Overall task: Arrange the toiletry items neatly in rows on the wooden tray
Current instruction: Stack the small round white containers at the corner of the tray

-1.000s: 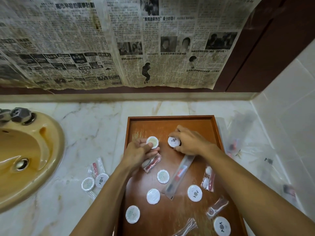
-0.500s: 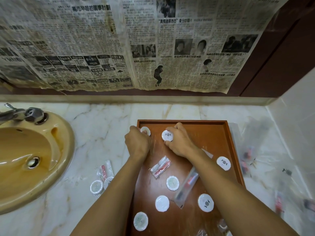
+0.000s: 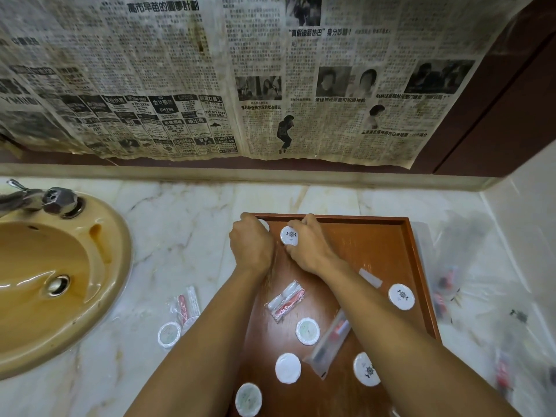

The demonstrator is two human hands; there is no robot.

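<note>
both hands worked at the far left corner of the wooden tray (image 3: 418,266), starting the first row.
the left hand (image 3: 251,243) curled over a round soap (image 3: 264,224), mostly hidden; the right hand (image 3: 310,246) pinched a second disc (image 3: 289,235) just beside it. next, i judged, both needed letting go, then more loose discs (image 3: 307,331) and the sachet (image 3: 285,300) fetched into line.

Tray (image 3: 418,266) right of sink (image 3: 120,266); round packets (image 3: 288,368) on tray (near half).
</note>
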